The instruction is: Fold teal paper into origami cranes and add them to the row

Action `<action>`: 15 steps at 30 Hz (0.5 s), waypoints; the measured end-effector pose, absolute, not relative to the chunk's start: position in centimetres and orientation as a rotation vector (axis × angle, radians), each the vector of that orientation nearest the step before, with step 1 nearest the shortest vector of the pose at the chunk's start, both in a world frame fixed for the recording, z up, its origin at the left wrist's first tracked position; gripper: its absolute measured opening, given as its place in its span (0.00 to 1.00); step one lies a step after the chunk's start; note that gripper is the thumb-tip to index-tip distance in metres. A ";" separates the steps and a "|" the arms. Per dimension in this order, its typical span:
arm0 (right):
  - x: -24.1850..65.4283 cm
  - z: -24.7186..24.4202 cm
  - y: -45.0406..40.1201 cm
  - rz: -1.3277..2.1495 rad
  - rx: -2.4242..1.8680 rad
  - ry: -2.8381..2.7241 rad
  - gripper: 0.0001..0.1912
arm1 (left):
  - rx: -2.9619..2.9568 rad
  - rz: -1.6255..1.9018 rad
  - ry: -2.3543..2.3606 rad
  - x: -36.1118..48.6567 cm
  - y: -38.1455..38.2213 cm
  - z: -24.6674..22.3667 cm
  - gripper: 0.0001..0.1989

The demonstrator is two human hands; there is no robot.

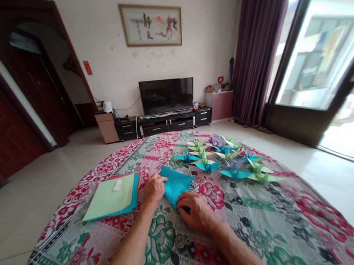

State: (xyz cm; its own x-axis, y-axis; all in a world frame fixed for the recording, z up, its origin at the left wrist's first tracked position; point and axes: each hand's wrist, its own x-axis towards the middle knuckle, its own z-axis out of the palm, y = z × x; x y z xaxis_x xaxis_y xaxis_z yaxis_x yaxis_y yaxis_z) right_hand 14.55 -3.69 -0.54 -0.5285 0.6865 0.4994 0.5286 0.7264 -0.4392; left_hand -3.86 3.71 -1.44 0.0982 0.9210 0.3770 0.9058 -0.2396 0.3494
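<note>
A folded sheet of blue origami paper [177, 183] lies on the table in front of me. My left hand [154, 190] is closed on its left edge, fingertips pressed onto the paper. At the near corner, my right hand [193, 208] has its fingers curled and closed on the paper. Left of my hands is a stack of square origami paper [109, 197], light green on top with blue and red sheets below. A small white slip [117, 185] rests on the stack. To the right stand several folded paper cranes [235, 171] in blue, green and purple.
A flowered tablecloth [160, 242] covers the round table. Beyond it, a television [167, 95] stands on a low black cabinet [167, 124] against the wall. Purple curtains [249, 50] hang beside a glass door [314, 68] on the right.
</note>
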 end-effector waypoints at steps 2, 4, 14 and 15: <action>14.6 -0.6 -3.7 0.315 -0.920 -2.266 0.09 | 2.306 0.819 1.907 -3.9 3.7 -1.2 0.16; 14.6 -0.8 -3.6 0.322 -0.918 -2.277 0.09 | 2.299 0.797 1.898 -4.1 3.5 -1.0 0.16; 14.7 -0.5 -3.8 0.332 -0.924 -2.279 0.10 | 2.508 0.843 1.743 -4.9 2.5 -1.9 0.13; 14.7 -0.5 -3.8 0.330 -0.925 -2.277 0.10 | 2.531 0.894 1.750 -4.7 2.4 -2.0 0.12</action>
